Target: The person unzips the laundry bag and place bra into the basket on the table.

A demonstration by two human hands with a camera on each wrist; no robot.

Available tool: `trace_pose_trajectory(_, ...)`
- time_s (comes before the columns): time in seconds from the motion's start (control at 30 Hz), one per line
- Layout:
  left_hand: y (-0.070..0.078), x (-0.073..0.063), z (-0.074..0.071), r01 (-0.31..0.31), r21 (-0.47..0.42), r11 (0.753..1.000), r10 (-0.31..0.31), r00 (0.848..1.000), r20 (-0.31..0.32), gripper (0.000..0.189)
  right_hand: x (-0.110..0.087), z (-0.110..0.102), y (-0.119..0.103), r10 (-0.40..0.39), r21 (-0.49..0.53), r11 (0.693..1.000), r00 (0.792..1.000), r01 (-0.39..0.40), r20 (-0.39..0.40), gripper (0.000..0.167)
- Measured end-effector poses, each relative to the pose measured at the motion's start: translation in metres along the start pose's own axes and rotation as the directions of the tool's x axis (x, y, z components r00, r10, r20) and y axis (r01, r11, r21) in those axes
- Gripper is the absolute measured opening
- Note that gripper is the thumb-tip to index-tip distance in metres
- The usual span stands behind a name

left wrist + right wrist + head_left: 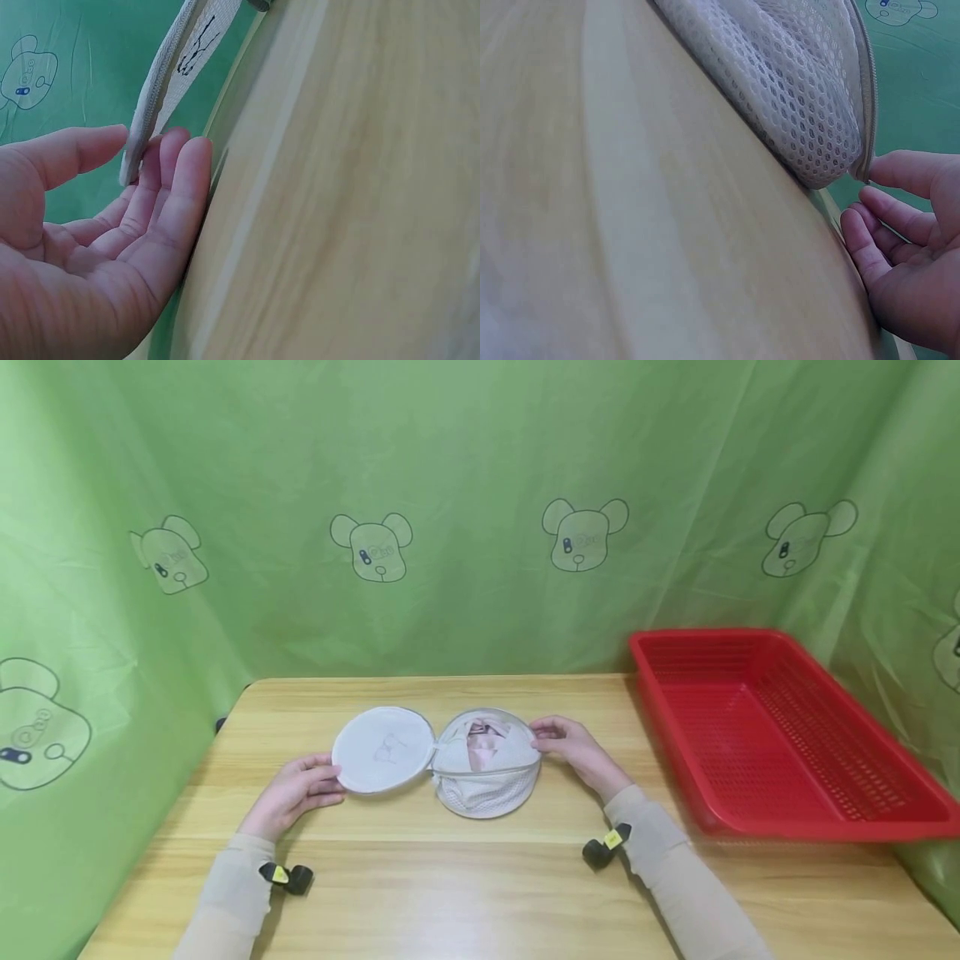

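Observation:
A round white mesh laundry bag [487,795] sits on the table with its zipped lid [384,750] folded out to the left. Pinkish cloth [483,745] shows inside the bag; its kind cannot be made out. My left hand [294,789] pinches the lid's outer edge between thumb and fingers, holding it tilted above the wood in the left wrist view. At the opposite side, my right hand [576,750] pinches the zippered rim of the bag. In the right wrist view, the thumb and index finger meet at the zipper's edge [870,97], beside the honeycomb mesh.
A large red plastic basket [693,760] with perforated walls stands on the right side of the wooden table [450,893]. Green curtains [480,618] printed with bear heads hang behind the table and on both sides.

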State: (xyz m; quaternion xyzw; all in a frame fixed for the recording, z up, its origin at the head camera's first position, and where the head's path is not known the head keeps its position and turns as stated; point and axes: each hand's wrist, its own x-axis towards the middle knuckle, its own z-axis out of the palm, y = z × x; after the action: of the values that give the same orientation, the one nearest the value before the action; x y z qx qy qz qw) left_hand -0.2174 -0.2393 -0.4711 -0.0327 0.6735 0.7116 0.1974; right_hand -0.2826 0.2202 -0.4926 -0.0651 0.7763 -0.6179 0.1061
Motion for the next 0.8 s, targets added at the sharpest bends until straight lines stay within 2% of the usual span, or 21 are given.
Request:
trace_pose_trajectory(0.33, 0.001, -0.003, -0.003, 0.04, -0.009, 0.999, -0.04, 0.999, 0.004, 0.054, 0.001, 0.0, 0.002, -0.005, 0.006, 1.0, 1.0, 0.005, -0.005, 0.049)
trace_pose_trajectory(0.8, 0.004, -0.007, -0.014, 0.054, 0.082, 0.995, -0.06, 0.996, 0.07, 0.059, 0.0, 0.0, 0.0, 0.014, 0.003, 1.0, 1.0, -0.014, -0.014, 0.049)
